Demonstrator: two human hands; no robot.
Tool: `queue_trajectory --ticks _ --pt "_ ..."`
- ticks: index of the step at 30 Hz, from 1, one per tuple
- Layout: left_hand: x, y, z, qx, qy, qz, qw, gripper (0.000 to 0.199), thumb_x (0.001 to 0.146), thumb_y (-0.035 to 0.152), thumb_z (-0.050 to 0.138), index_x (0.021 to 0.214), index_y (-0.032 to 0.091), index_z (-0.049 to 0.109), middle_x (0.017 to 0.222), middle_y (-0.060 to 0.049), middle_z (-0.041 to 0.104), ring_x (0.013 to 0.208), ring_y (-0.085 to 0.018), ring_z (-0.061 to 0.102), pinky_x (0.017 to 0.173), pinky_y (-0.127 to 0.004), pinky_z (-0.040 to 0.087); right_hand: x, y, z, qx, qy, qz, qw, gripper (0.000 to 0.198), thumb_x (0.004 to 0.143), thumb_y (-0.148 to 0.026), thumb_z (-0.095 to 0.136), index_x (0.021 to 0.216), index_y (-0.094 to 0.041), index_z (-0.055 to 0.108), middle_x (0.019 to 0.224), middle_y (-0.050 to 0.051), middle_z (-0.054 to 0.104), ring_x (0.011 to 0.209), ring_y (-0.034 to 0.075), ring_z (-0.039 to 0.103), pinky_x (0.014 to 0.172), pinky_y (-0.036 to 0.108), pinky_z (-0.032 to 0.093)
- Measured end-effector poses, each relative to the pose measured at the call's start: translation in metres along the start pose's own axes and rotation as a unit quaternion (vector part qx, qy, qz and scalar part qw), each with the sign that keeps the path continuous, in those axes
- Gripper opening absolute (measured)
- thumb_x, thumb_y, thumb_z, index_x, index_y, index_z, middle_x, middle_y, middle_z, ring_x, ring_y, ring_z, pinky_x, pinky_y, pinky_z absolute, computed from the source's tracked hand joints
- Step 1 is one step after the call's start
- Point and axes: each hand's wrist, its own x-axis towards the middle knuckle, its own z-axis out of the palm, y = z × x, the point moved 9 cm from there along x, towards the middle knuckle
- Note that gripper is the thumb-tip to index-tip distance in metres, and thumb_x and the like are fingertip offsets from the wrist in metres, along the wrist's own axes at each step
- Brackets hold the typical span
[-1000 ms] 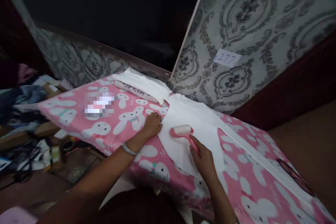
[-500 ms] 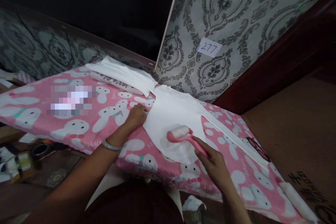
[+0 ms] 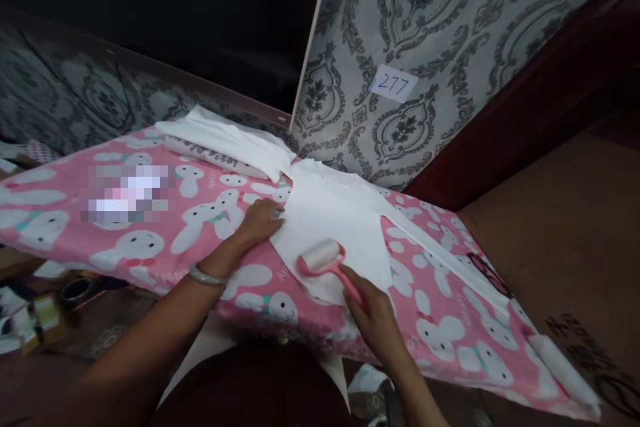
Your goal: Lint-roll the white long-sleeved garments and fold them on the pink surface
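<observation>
A white long-sleeved shirt [image 3: 340, 207] lies spread over a pink rabbit-print cloth [image 3: 200, 257]. My right hand [image 3: 367, 303] is closed around the pink handle of a lint roller [image 3: 323, 255], whose white roll rests on the lower part of the shirt. At the shirt's left edge, my left hand [image 3: 263, 219] has its fingers bent, with a bit of the fabric between fingertips and thumb. One sleeve stretches out to the right across the cloth.
Folded white clothes [image 3: 225, 143] with printed letters lie at the back left, below a large dark screen [image 3: 175, 20]. Glasses [image 3: 490, 273] and a white roll [image 3: 565, 367] lie at the right. A cardboard box [image 3: 560, 240] stands beyond that edge.
My right hand has moved the lint roller leftward over the shirt's lower part. The left hand stays at the left edge, its fingers slightly farther onto the fabric. The view has shifted a little.
</observation>
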Motion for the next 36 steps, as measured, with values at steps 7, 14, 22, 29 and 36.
queue_trajectory --ticks 7,14,22,29,36 --pt "0.0 0.011 0.007 0.079 -0.056 0.04 0.994 0.031 0.073 0.027 0.06 0.102 0.022 0.07 0.115 -0.01 0.064 0.11 -0.032 0.054 0.097 -0.047 0.043 -0.068 0.025 -0.068 0.008 -0.061 0.097 0.993 0.047 0.092 -0.041 0.053 0.134 -0.025 0.063 0.132 0.01 0.066 0.121 0.027 0.063 0.101 0.041 0.051" --pt "0.006 0.006 0.01 0.145 -0.056 0.075 0.985 0.04 0.078 0.035 0.05 0.11 0.021 0.068 0.119 -0.011 0.063 0.107 -0.033 0.056 0.095 -0.045 0.044 0.023 0.063 -0.097 -0.032 0.173 0.126 0.976 0.051 0.088 -0.033 0.05 0.136 -0.018 0.06 0.128 0.011 0.068 0.114 0.029 0.066 0.098 0.044 0.051" --pt "0.009 0.005 0.009 0.143 -0.053 0.084 0.985 0.037 0.078 0.035 0.05 0.107 0.022 0.069 0.116 -0.01 0.065 0.106 -0.031 0.057 0.094 -0.043 0.045 -0.011 0.089 -0.085 -0.089 0.143 0.157 0.973 0.053 0.087 -0.026 0.045 0.137 -0.016 0.06 0.119 0.013 0.072 0.102 0.028 0.07 0.088 0.041 0.054" --pt "0.012 0.007 0.01 0.17 -0.066 0.046 0.982 0.039 0.078 0.031 0.051 0.112 0.021 0.067 0.121 -0.01 0.064 0.111 -0.032 0.056 0.095 -0.043 0.045 -0.076 0.086 -0.122 -0.069 0.101 0.187 0.975 0.05 0.086 -0.039 0.053 0.13 -0.021 0.066 0.115 0.008 0.075 0.096 0.028 0.072 0.083 0.037 0.055" --pt "0.005 0.006 0.004 0.207 -0.058 -0.038 0.976 0.031 0.077 0.046 0.054 0.08 0.018 0.068 0.095 -0.015 0.065 0.098 -0.034 0.059 0.084 -0.042 0.046 0.017 0.062 -0.079 -0.005 0.176 0.116 0.977 0.05 0.085 -0.031 0.052 0.132 -0.018 0.065 0.124 0.01 0.071 0.107 0.027 0.068 0.093 0.039 0.052"
